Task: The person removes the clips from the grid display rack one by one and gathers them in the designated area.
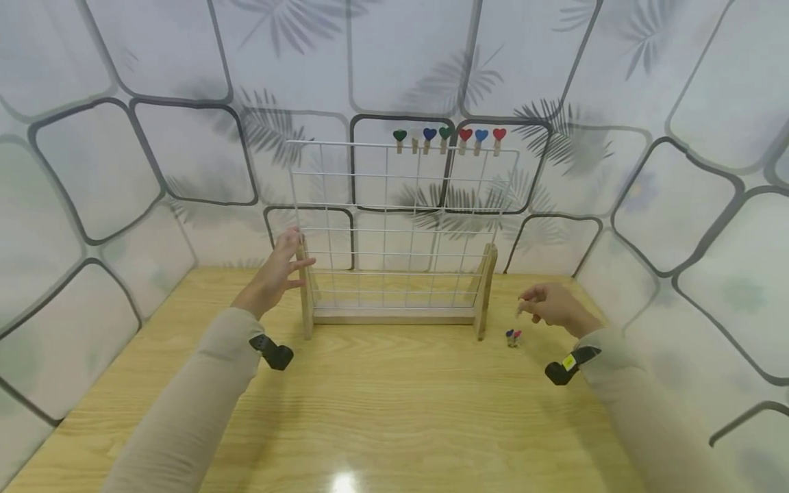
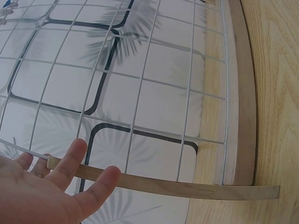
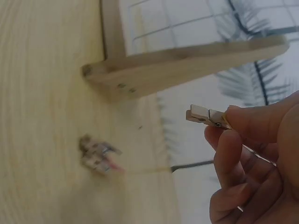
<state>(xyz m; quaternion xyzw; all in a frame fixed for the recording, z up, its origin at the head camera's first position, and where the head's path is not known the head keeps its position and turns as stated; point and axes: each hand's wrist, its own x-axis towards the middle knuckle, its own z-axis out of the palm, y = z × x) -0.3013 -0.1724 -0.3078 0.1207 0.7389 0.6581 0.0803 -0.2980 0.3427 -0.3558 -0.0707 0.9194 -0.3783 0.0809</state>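
A white wire grid rack [image 1: 385, 229] stands upright between two wooden side feet. My left hand [image 1: 280, 270] is at the rack's left side post [image 2: 154, 185], touching its upper end. Two of its fingers extend across the front of the post; its thumb is hidden. To the right of the rack, my right hand [image 1: 551, 305] pinches a small wooden clothespin [image 3: 205, 115] between thumb and fingers, its jaws pointing away from the palm. Below that hand, a few clothespins [image 1: 513, 339] with blue and pink tops lie together on the table.
Several heart-topped clothespins [image 1: 429, 140] in green, blue, red and a pale colour stand along the right part of the rack's top wire. The wood-grain table [image 1: 382, 390] meets patterned walls [image 1: 407, 61] behind and at both sides.
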